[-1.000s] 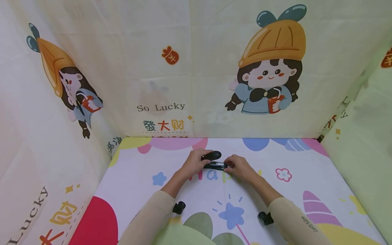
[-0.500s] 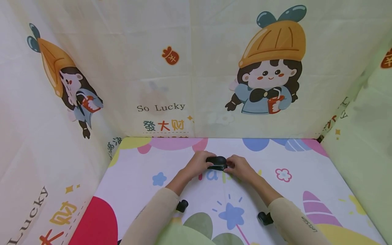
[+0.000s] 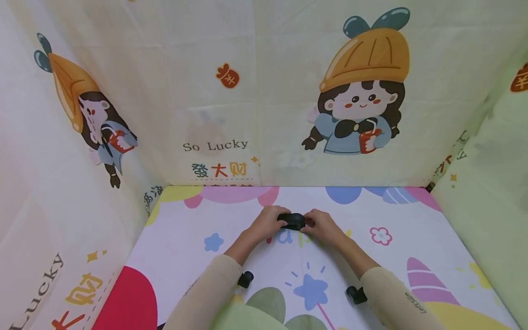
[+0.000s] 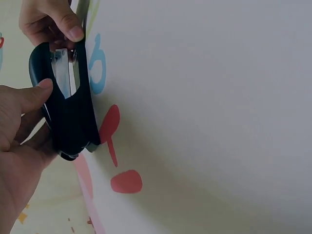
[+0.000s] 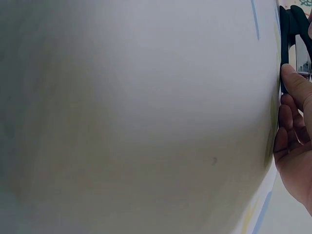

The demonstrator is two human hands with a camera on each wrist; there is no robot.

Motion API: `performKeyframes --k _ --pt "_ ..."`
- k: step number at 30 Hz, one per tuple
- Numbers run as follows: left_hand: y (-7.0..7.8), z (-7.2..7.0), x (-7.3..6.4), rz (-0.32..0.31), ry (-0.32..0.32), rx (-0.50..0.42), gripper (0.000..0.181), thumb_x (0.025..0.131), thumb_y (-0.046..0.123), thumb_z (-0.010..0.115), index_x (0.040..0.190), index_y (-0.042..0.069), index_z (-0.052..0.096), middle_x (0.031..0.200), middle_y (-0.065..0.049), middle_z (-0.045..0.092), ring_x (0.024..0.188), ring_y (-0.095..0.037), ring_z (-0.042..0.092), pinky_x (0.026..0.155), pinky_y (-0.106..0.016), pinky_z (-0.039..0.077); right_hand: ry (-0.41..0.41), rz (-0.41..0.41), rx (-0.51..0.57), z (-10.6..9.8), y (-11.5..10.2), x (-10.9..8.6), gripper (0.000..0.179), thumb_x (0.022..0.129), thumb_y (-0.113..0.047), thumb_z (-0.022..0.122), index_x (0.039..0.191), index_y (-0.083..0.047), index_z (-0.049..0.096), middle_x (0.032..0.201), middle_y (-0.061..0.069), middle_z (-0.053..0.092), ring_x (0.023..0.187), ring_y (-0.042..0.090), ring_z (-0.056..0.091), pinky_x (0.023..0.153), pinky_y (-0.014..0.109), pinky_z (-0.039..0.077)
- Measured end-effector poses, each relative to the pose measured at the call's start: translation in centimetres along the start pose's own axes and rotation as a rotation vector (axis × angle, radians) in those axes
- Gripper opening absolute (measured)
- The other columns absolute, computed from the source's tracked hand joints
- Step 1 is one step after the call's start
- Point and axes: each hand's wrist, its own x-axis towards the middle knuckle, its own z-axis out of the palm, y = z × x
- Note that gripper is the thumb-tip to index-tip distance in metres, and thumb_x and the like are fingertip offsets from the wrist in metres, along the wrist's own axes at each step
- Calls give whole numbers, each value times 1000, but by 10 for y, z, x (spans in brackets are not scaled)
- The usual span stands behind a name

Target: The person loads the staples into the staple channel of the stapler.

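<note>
A black stapler [image 3: 294, 221] sits at the far middle of the table, lying crosswise between both hands. My left hand [image 3: 267, 223] grips its upper arm from the left, thumb on the near side. At the right end, my right hand [image 3: 323, 225] pinches the base. In the left wrist view the stapler [image 4: 73, 122] shows a shiny metal magazine [image 4: 62, 73] through the gap between upper arm and base. The right wrist view catches the right thumb [image 5: 295, 83] pressed on the base; the rest of the stapler is cut off by the frame.
The table [image 3: 177, 256] wears a white cloth printed with coloured shapes and letters. A pale printed curtain [image 3: 284, 91] rises behind it and along both sides. Black wrist devices [image 3: 246, 279] stick out from the sleeves.
The stapler's upper arm, raised a second ago with the metal magazine exposed, has come down over the base. My left hand moved right and slightly down with it; the right hand stayed put.
</note>
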Motion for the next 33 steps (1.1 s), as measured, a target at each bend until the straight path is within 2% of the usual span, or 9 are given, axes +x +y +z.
performKeyframes --k 9,33 --pt "-4 -2 -3 20 29 -22 26 95 7 73 121 7 75 121 -8 75 116 -22 67 107 -40 54 -9 27 6 3 -2 0 30 85 -19 86 111 -6 76 96 1 68 85 12 58 77 29 53" --pt "8 5 0 -58 -5 69 26 98 9 70 124 8 75 123 -7 74 115 -22 66 106 -39 54 -8 29 -1 2 -1 0 31 85 -18 86 111 -5 77 97 2 69 85 13 60 77 30 54"
